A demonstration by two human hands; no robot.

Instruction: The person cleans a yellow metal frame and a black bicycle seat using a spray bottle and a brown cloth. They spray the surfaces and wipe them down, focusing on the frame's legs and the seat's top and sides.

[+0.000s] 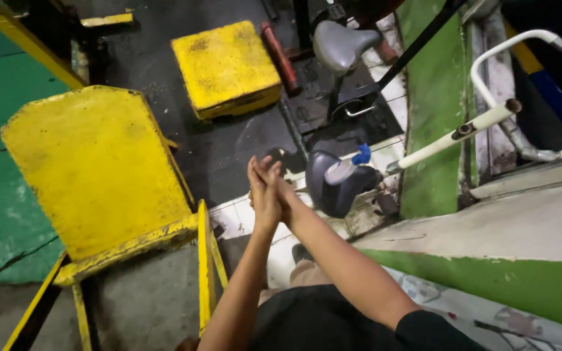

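Now we are pressing our left hand (265, 195) flat against our right hand (282, 190), grips empty, palms together above the tiled floor (242, 218); rubbing evenly seems best.

From where I watch, I see no package, label, sign or screen anywhere in this view, on the floor or on the equipment.

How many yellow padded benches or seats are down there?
2: a large yellow pad left of the pressed-together hands, and a smaller square yellow pad farther up. Others may be out of frame.
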